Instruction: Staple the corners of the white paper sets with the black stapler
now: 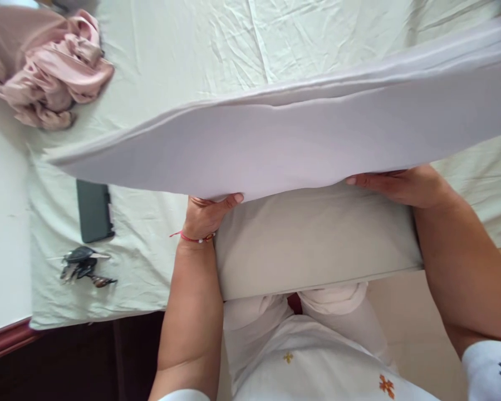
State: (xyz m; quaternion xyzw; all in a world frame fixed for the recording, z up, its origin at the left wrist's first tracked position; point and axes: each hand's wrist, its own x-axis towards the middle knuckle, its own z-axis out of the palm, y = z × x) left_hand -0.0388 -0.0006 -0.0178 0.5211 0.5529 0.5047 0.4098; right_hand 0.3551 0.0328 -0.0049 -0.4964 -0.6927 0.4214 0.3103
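Observation:
A long pale lilac-white cloth (284, 145), folded into several layers, stretches across the view above the bed. My left hand (211, 211) grips its near edge left of the middle, thumb on top and the fingers hidden underneath. On the right, my right hand (404, 186) holds the same edge, its thumb along the rim and its other fingers out of sight below. The cloth's left end tapers to a point over the bed, and its right end runs out of the frame. A red string bracelet circles my left wrist.
A pale green sheet (158, 50) covers the bed. Crumpled pink satin fabric (58, 72) lies at the far left. Nearer, a dark phone (94, 211) and a bunch of keys (83, 264) rest on the sheet. Dark reddish wood (8, 340) borders the lower left.

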